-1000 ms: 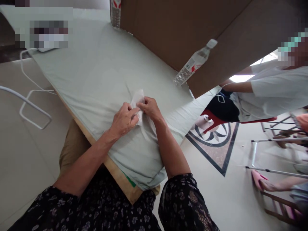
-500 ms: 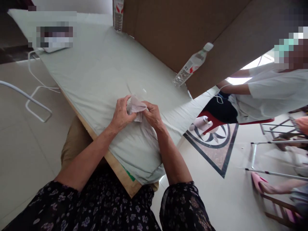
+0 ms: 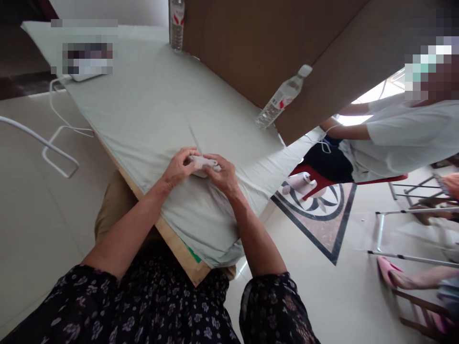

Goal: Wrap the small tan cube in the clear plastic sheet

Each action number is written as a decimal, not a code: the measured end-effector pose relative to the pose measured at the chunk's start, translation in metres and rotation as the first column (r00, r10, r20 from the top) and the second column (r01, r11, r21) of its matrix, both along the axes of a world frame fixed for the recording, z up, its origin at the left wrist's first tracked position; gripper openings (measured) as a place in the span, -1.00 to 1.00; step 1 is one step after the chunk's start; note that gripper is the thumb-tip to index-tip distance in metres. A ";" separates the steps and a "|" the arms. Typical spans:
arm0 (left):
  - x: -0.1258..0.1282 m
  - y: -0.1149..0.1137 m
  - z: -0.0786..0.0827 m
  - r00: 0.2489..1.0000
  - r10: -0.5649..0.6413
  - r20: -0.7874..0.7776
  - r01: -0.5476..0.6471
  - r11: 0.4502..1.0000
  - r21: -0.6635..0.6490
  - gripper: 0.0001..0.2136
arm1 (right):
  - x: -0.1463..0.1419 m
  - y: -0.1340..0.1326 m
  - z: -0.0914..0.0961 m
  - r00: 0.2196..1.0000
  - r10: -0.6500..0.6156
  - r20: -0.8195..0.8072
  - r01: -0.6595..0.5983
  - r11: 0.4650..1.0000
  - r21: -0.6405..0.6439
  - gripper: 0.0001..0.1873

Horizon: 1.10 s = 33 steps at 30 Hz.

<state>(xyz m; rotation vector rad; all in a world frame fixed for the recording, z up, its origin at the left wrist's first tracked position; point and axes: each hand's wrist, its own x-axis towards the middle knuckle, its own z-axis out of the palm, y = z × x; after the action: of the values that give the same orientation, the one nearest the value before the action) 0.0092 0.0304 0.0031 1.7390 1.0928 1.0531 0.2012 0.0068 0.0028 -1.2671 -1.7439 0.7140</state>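
Observation:
Just above the cloth-covered table [image 3: 136, 95], both hands hold one small, pale, folded sheet [image 3: 198, 165], thin and partly see-through. I cannot make out whether it is paper or plastic. My left hand [image 3: 177, 168] pinches its left side between thumb and fingers. On the other side, my right hand [image 3: 223, 173] grips it with the thumb below and the fingers on top. The fingers hide much of the sheet. A thin dark line runs over the cloth just beyond the hands.
A clear water bottle [image 3: 283, 98] stands before a big brown cardboard panel [image 3: 251, 43]; another bottle [image 3: 177, 26] is farther back. A blurred white device [image 3: 89, 71] with a cable sits at the far left. At the right, a person in a white sleeve [image 3: 394, 126] sits close by.
The sheet stood up loosely between the hands before; now it is flatter and more compact. My fingers have closed over its top, and the view has shifted slightly.

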 end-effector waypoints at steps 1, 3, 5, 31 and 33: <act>-0.001 -0.002 0.004 0.999 -0.041 0.017 0.041 0.998 -0.036 -0.60 | -0.002 0.002 0.002 0.997 -0.012 -0.079 0.005 0.996 -0.093 -0.59; -0.002 -0.005 0.010 0.995 -0.100 0.009 0.100 0.990 -0.098 -0.51 | -0.006 0.005 0.004 0.976 -0.033 -0.213 -0.021 0.970 -0.243 -0.57; 0.000 -0.008 0.013 0.994 -0.108 -0.031 0.103 0.986 -0.132 -0.47 | -0.008 0.006 0.004 0.961 -0.056 -0.271 -0.026 0.957 -0.288 -0.58; 0.011 -0.006 -0.006 0.954 0.087 0.286 -0.021 0.974 -0.227 -0.38 | 0.009 -0.007 -0.005 0.952 -0.158 -0.264 0.111 0.977 -0.184 -0.42; 0.011 -0.007 -0.006 0.968 0.103 0.228 -0.053 0.976 -0.213 -0.44 | 0.006 -0.005 -0.003 0.956 -0.149 -0.251 0.103 0.977 -0.188 -0.47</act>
<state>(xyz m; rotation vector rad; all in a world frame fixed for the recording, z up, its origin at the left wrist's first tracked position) 0.0205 0.0230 -0.0030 1.3778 1.0833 1.1225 0.2075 0.0018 0.0001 -1.3203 -1.3955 0.9305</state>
